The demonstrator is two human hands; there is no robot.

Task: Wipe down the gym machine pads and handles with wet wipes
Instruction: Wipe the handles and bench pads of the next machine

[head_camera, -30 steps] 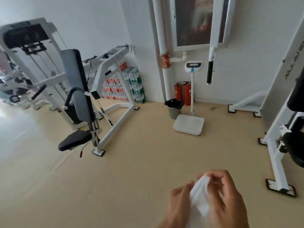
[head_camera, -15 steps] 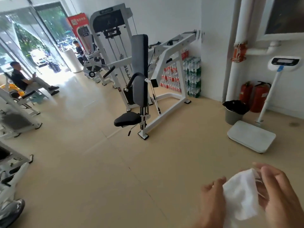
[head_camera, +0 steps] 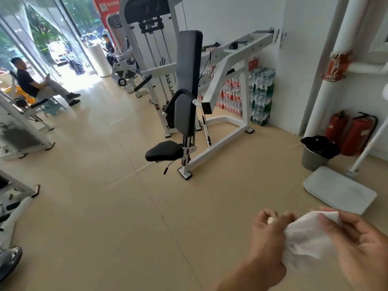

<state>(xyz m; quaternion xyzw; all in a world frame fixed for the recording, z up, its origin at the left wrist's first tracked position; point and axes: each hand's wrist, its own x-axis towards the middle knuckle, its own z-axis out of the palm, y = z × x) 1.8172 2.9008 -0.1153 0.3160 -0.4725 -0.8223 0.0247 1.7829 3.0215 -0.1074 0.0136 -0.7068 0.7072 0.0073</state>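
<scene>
Both my hands hold one white wet wipe [head_camera: 308, 240] low at the right of the view. My left hand [head_camera: 266, 240] grips its left side with curled fingers, and my right hand [head_camera: 361, 242] pinches its right edge. Ahead in the middle of the room stands a white-framed gym machine [head_camera: 222, 101] with a tall dark back pad [head_camera: 188, 80], a black seat pad [head_camera: 163, 153] and black curved handles [head_camera: 174, 99]. The machine is well out of reach of both hands.
A grey bin with a black liner [head_camera: 315, 152], two red fire extinguishers [head_camera: 354, 133] and a white floor scale [head_camera: 338, 190] stand at the right. Stacked bottled water [head_camera: 260, 95] lines the wall. More machines [head_camera: 21, 133] and a seated person [head_camera: 39, 85] are at the left.
The view has swung left and closer to the machine, bringing the windows and seated person into sight. My hands have spread the wipe further apart.
</scene>
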